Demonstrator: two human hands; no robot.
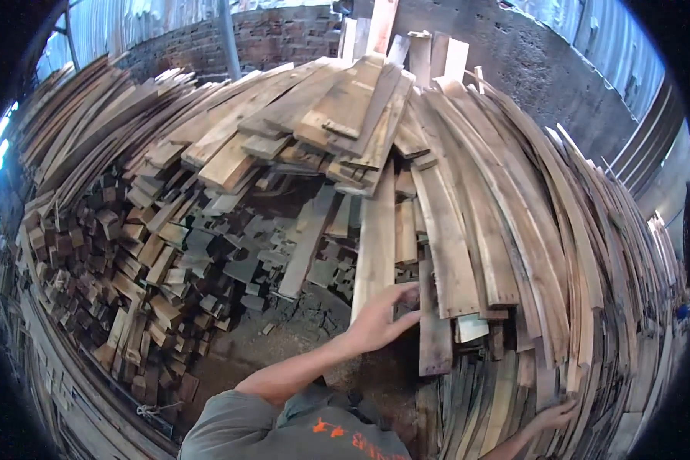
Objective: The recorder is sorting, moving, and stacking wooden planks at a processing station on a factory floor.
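Observation:
My left hand (383, 316) reaches in at the middle, its thumb and fingers spread apart. Its fingertips meet the left edge of a narrow dark plank (435, 337) that hangs down from the stack; whether they touch it or pass behind it I cannot make out. Just left of that hand a long pale board (376, 245) slopes down. At the lower right my right hand (553, 416) has its fingers stretched out against the lower ends of some long boards (548, 368). No grip shows there, and part of that hand is hard to see.
Long boards (506, 199) fan down the right side. Thick planks (337, 100) jut out overhead at the centre. Short wooden blocks (161, 268) are piled at left. Behind stand a brick wall (184, 61) and a metal post (228, 38). Sawdust lies on the ground (261, 345).

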